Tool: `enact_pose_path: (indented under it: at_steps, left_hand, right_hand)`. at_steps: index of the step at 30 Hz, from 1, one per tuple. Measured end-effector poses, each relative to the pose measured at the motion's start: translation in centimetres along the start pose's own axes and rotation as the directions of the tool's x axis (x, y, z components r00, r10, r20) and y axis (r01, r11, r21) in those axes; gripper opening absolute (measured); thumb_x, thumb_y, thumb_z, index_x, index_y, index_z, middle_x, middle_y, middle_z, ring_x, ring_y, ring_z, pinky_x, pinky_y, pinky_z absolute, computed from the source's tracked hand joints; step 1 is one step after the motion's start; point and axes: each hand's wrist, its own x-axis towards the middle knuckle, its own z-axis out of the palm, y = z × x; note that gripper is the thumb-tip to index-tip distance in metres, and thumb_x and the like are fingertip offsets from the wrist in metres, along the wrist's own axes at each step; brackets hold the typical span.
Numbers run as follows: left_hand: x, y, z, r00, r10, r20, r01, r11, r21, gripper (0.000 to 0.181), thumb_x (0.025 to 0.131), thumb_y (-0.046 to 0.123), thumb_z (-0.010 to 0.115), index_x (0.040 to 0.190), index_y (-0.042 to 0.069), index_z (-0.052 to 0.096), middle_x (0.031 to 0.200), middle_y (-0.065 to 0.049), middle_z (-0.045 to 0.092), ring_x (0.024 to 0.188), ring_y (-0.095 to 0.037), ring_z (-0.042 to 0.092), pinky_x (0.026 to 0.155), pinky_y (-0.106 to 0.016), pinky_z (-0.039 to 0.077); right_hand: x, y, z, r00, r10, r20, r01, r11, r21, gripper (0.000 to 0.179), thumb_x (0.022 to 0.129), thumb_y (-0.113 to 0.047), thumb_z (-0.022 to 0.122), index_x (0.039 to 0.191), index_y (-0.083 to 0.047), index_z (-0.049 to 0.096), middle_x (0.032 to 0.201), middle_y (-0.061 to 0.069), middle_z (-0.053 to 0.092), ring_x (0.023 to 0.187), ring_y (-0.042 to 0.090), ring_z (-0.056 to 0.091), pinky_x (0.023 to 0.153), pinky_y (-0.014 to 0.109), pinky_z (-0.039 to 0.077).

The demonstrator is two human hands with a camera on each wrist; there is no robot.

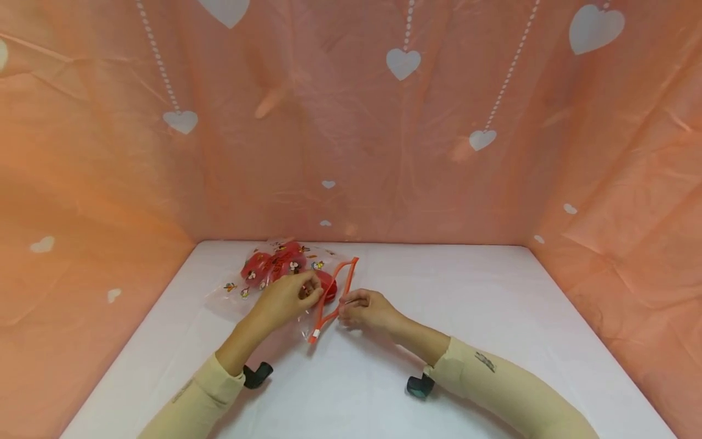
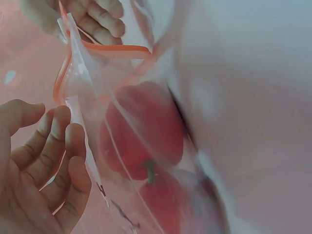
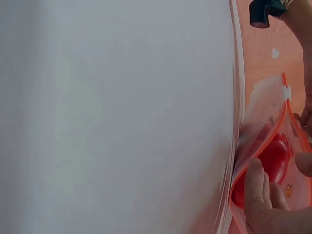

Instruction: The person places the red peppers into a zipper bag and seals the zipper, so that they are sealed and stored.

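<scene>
A clear zip bag (image 1: 222, 300) with printed cartoon figures lies at the back left of the table, holding red bell peppers (image 1: 256, 269). Its orange zip edge (image 1: 349, 277) gapes toward the right, and a white slider (image 1: 315, 333) sits at the near end. My left hand (image 1: 286, 299) is over the bag beside the mouth; its fingers are loosely bent in the left wrist view, with nothing between them and the thumb. At the mouth's right side, my right hand (image 1: 368, 310) has its fingers against the orange edge, thumb apart. One pepper (image 3: 276, 160) shows through the opening.
A white-covered table (image 1: 477, 292) carries everything. Orange curtains (image 1: 362, 134) with white hearts close off the back and both sides. Dark wrist mounts (image 1: 420, 386) hang below both sleeves, close over the tabletop.
</scene>
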Motion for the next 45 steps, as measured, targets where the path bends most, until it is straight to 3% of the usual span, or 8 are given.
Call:
enact_pose_path:
  at_steps: [3, 6, 13, 18, 23, 31, 45]
  left_hand:
    - [-0.7, -0.3, -0.1, 1.0, 0.005, 0.006, -0.005, 1.0, 0.009, 0.011, 0.1, 0.023, 0.077, 0.099, 0.017, 0.068, 0.083, 0.008, 0.07, 0.073, -0.008, 0.06, 0.07, -0.031, 0.053]
    - [-1.4, -0.6, -0.2, 1.0, 0.014, 0.007, -0.014, 1.0, 0.015, 0.01, 0.1, 0.023, 0.077, 0.099, 0.017, 0.068, 0.082, 0.008, 0.069, 0.074, -0.007, 0.061, 0.07, -0.031, 0.052]
    - [-3.0, -0.9, -0.4, 0.999, 0.023, 0.023, -0.024, 0.999, 0.034, 0.006, 0.099, 0.02, 0.077, 0.1, 0.019, 0.071, 0.082, 0.011, 0.068, 0.077, -0.006, 0.062, 0.071, -0.031, 0.053]
    - [-4.1, -0.9, -0.5, 0.999, 0.013, 0.051, -0.015, 0.999, 0.032, 0.005, 0.099, 0.021, 0.077, 0.1, 0.02, 0.072, 0.082, 0.013, 0.066, 0.078, -0.006, 0.062, 0.071, -0.031, 0.053]
    - [-5.2, -1.1, -0.5, 0.997, 0.043, 0.061, -0.045, 0.998, 0.034, 0.005, 0.099, 0.022, 0.076, 0.097, 0.024, 0.072, 0.081, 0.017, 0.065, 0.078, -0.003, 0.061, 0.07, -0.028, 0.051]
    - [-6.4, -1.2, -0.6, 0.994, 0.085, 0.07, -0.088, 0.995, 0.042, 0.009, 0.098, 0.023, 0.077, 0.094, 0.027, 0.07, 0.083, 0.02, 0.064, 0.079, -0.002, 0.061, 0.069, -0.026, 0.05]
    - [-7.8, -1.7, -0.4, 0.987, 0.055, 0.151, -0.054, 0.998, -0.012, 0.011, 0.097, 0.022, 0.078, 0.093, 0.03, 0.072, 0.084, 0.023, 0.064, 0.079, 0.005, 0.058, 0.069, -0.025, 0.05]
  right_hand:
    - [-0.5, 0.1, 0.3, 1.0, -0.002, 0.023, 0.002, 1.0, -0.011, 0.035, 0.099, -0.003, 0.071, 0.128, 0.013, 0.062, 0.104, 0.012, 0.077, 0.089, 0.019, 0.077, 0.084, 0.037, 0.064]
    - [-1.0, 0.2, 0.8, 0.999, 0.003, 0.041, -0.002, 1.0, -0.027, 0.031, 0.099, -0.004, 0.072, 0.125, 0.009, 0.065, 0.104, 0.016, 0.078, 0.087, 0.018, 0.077, 0.078, 0.032, 0.062]
    - [-2.0, 0.3, 1.6, 0.996, 0.007, 0.09, -0.002, 0.999, -0.047, 0.028, 0.099, -0.002, 0.07, 0.123, 0.01, 0.065, 0.109, 0.022, 0.078, 0.09, 0.019, 0.077, 0.082, 0.034, 0.063]
    - [-2.4, 0.3, 2.0, 0.995, 0.018, 0.103, -0.01, 0.997, -0.071, 0.028, 0.098, -0.005, 0.073, 0.123, 0.008, 0.068, 0.109, 0.019, 0.079, 0.089, 0.021, 0.078, 0.075, 0.029, 0.06]
    - [-2.5, 0.4, 2.4, 0.992, 0.032, 0.126, -0.024, 0.998, -0.064, 0.03, 0.098, -0.005, 0.074, 0.125, 0.006, 0.071, 0.108, 0.018, 0.079, 0.09, 0.022, 0.079, 0.077, 0.03, 0.061]
    - [-2.6, 0.4, 3.4, 0.986, 0.049, 0.158, -0.051, 0.999, 0.005, 0.026, 0.1, -0.003, 0.072, 0.123, 0.01, 0.07, 0.109, 0.024, 0.078, 0.09, 0.022, 0.079, 0.085, 0.037, 0.064]
    - [-2.1, 0.4, 4.3, 0.985, 0.062, 0.162, -0.062, 0.998, -0.006, 0.019, 0.101, -0.003, 0.071, 0.115, 0.011, 0.071, 0.103, 0.025, 0.078, 0.085, 0.018, 0.077, 0.083, 0.037, 0.064]
